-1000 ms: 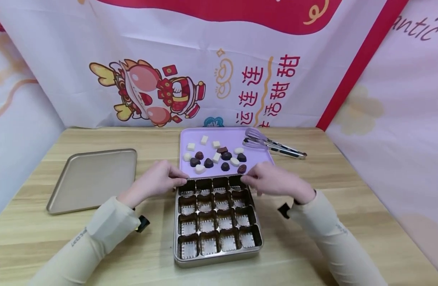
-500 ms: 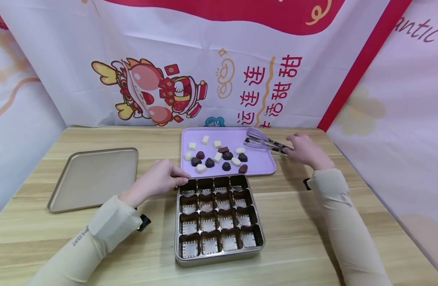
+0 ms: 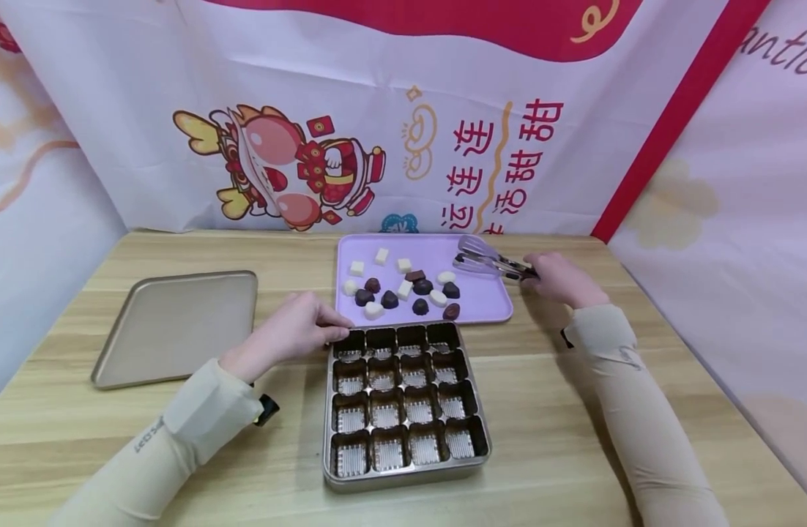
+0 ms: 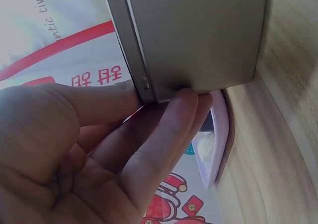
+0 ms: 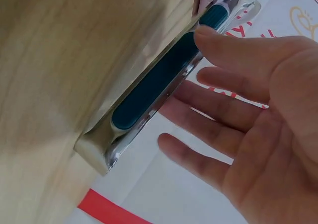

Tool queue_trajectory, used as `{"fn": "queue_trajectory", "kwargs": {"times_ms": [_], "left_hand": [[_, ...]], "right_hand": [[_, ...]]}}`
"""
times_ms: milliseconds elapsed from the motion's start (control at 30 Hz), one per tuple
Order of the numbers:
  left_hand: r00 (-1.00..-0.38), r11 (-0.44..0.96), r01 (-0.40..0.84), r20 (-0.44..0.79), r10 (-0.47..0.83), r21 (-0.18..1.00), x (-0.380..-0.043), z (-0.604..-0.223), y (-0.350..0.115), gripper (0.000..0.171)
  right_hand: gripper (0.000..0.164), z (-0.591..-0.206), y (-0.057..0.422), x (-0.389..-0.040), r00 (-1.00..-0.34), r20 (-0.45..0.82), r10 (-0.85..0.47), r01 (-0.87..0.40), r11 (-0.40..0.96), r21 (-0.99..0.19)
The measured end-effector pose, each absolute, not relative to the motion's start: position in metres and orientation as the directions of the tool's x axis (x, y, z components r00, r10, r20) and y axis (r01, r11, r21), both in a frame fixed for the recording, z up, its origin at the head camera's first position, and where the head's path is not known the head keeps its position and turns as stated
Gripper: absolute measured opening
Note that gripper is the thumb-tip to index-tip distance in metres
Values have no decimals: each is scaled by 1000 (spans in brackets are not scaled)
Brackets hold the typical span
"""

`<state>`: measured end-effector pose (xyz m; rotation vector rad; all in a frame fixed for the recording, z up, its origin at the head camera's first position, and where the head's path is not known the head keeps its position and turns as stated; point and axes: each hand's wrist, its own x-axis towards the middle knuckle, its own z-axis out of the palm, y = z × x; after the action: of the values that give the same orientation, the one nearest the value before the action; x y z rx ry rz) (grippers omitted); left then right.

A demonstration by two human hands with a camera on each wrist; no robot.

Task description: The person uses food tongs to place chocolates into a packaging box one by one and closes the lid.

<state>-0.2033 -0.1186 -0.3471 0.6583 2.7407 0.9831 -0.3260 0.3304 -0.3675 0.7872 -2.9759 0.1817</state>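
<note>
At the far left corner of a square metal tin [image 3: 410, 479], my left hand [image 3: 301, 328] pinches the rim; the left wrist view shows thumb and fingertips on that corner. A brown plastic insert [image 3: 384, 427] with rows of bare compartments fills the tin. My right hand [image 3: 562, 279] is at the handle end of metal tongs [image 5: 154, 82], its thumb on the dark teal grip and its fingers along the other side. The tongs' slotted heads lie over the right part of a lilac tray [image 3: 489, 298], among whose contents are white and dark chocolates [image 3: 405, 290].
A gold-brown square lid or shallow pan [image 3: 179, 326] lies on the wooden table [image 3: 555, 454] at left. Directly behind the tray hangs a printed white cloth [image 3: 351, 66]. The tin's far edge sits close to the tray's near edge.
My right hand has left the tin's far right corner and moved right and away to the tongs, its fingers closing in on the handle. My left hand stays on the tin.
</note>
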Motion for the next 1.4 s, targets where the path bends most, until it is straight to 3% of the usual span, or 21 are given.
{"fn": "queue_trajectory", "kwargs": {"times_ms": [467, 800, 1133, 1400], "left_hand": [[-889, 685, 356, 5, 458, 635, -204, -346, -117, 14], [-871, 664, 371, -4, 490, 649, -211, -349, -122, 16], [-874, 628, 312, -43, 484, 713, -212, -359, -126, 20], [-887, 637, 286, -52, 458, 716, -213, -362, -127, 23]], "right_hand": [[12, -367, 334, -339, -869, 91, -487, -495, 856, -150], [29, -332, 329, -317, -871, 98, -482, -484, 805, -342], [30, -317, 314, -288, -820, 43, -570, -559, 784, -271], [37, -323, 312, -286, -796, -19, -605, -580, 771, -264]]}}
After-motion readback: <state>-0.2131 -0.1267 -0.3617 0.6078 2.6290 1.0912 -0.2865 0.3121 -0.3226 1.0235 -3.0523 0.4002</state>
